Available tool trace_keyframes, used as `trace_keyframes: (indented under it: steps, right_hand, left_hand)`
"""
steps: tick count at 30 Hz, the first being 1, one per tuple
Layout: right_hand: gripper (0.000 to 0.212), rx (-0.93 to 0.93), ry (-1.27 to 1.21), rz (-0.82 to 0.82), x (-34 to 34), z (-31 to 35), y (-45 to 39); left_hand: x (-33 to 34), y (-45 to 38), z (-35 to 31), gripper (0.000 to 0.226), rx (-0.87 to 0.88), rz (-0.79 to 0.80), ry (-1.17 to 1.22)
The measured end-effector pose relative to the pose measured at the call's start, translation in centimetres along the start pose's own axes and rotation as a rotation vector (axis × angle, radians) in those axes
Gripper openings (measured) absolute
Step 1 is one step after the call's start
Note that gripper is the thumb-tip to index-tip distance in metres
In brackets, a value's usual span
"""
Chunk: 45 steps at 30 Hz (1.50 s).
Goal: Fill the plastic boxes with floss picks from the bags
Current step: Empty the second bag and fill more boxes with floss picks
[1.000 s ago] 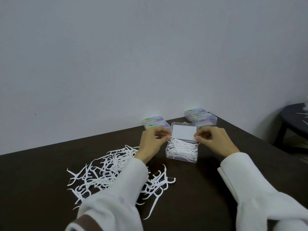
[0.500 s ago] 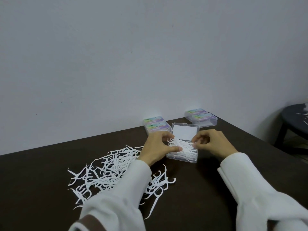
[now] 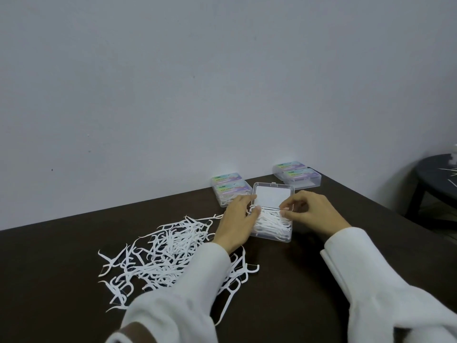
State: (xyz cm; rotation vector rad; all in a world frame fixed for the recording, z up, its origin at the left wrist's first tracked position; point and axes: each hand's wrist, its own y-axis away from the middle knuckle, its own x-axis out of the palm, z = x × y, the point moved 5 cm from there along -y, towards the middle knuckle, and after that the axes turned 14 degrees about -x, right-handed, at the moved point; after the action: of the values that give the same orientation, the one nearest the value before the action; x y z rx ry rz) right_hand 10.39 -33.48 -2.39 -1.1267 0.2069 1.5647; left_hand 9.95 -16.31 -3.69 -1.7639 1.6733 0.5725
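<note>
Both hands shifted slightly over one open box (image 3: 272, 219); four closed.

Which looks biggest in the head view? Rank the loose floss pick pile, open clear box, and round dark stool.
1. Loose white floss pick pile
2. Open clear plastic box
3. Round dark stool: farther away and cut off, so unsure.

Long white sleeves (image 3: 385, 276); brown band, maybe trim, at left elbow.

- Open box (image 3: 270, 232): clear, glossy plastic.
- Floss picks (image 3: 163, 256): white, smooth plastic.
- Counter (image 3: 321, 305): dark, matt wood grain.
- Sleeves (image 3: 385, 280): soft white cloth.
</note>
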Motion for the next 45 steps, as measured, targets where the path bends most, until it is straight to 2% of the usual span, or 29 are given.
trace_keyframes:
  steps: [2,6,8,14,21,26,29,32,34,36,42,45]
  right_hand:
    - [0.022,0.017,0.001,0.076,0.4,-0.1,0.0]
    - [0.046,0.039,-0.001,0.13,0.8,-0.1,0.1]
    - [0.05,0.031,0.032,0.154,0.9,-0.1,0.1]
    - [0.036,0.02,0.036,0.133,0.7,-0.2,0.0]
    - [0.029,0.025,-0.002,0.089,0.5,-0.3,0.0]
    - [0.013,0.071,-0.015,-0.064,-0.5,-1.0,0.2]
    - [0.012,0.104,-0.013,-0.117,-1.0,-1.3,0.3]
    - [0.014,0.106,-0.02,-0.1,-1.0,-1.2,0.4]
    - [0.015,0.096,-0.027,-0.094,-0.9,-1.1,0.4]
    - [0.014,0.097,-0.043,-0.099,-0.9,-0.9,0.4]
    - [0.014,0.106,-0.037,-0.025,-0.4,-0.7,0.4]
    - [0.013,0.115,-0.058,-0.04,-0.3,-0.6,0.4]
  left_hand:
    - [0.1,0.0,0.2,0.039,-0.001,0.01,0.014]
    - [0.0,-0.1,0.3,0.034,0.008,-0.001,0.021]
    - [0.1,-0.1,0.2,0.033,0.011,0.006,0.023]
    - [0.2,0.0,0.3,0.028,-0.022,0.022,0.135]
    - [0.3,-0.2,0.6,0.028,-0.101,0.04,0.252]
    - [0.6,-0.4,0.9,0.034,-0.151,0.073,0.287]
    - [0.4,-0.8,1.6,0.035,-0.206,0.063,0.336]
    - [0.7,-0.9,1.8,0.037,-0.252,0.128,0.42]
    - [1.0,-0.8,1.6,0.039,-0.238,0.162,0.396]
    - [1.1,-0.9,1.5,0.04,-0.214,0.148,0.336]
    - [1.0,-1.0,1.8,0.039,-0.21,0.134,0.368]
    - [1.1,-0.8,1.6,0.038,-0.222,0.153,0.369]
